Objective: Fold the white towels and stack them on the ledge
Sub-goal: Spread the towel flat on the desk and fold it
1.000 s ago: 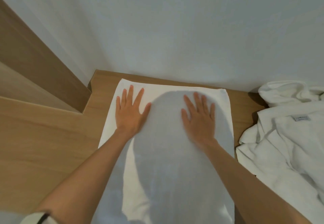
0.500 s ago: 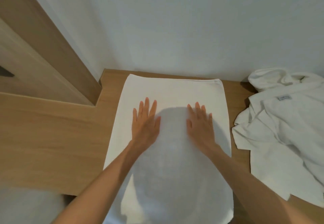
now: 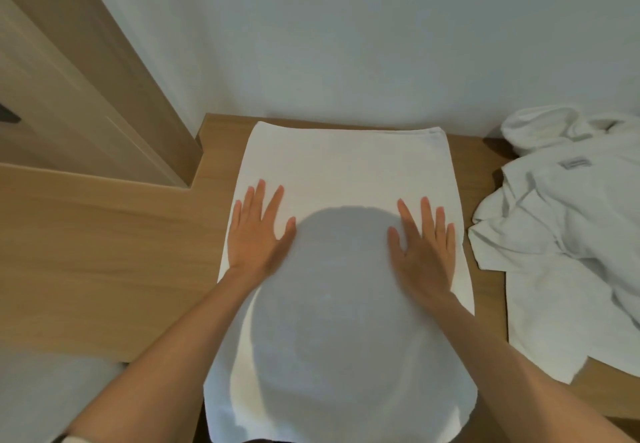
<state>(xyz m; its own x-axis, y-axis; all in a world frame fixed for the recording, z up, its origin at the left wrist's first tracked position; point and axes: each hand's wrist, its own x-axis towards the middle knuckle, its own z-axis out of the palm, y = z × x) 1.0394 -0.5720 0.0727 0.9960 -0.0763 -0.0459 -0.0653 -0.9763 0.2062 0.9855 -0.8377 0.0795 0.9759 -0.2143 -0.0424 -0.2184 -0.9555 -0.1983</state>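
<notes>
a white towel (image 3: 346,165) lies flat on the wooden ledge (image 3: 104,252), with its far edge right up by the wall (image 3: 346,44). its near end seems to hang past the front of the ledge. both hands lie on the towel, palms down, fingers straight and a little spread. the left hand (image 3: 258,234) is at the towel's left edge. the right hand (image 3: 424,245) is just inside the towel's right edge. they grip nothing, they only press on the cloth.

half a second back, the hands are close to each other near the towel's middle. now they are well apart, one by each side. a second back, they are up nearer the towel's far edge. so the hands have slid back toward the person and then out to the sides. that looks like smoothing, to push the bumps out. the towel stays in its spot by the wall, and it shows no big wrinkles.

a round grey shadow (image 3: 339,286) falls on the towel between the two arms. to the right of the towel, not touching it, sits a messy heap of white towels (image 3: 571,252) with a small tag (image 3: 575,163) on top. these are not folded yet.

this towel looks ready for its next fold. the job seems early — no neat stack shows on the ledge.
</notes>
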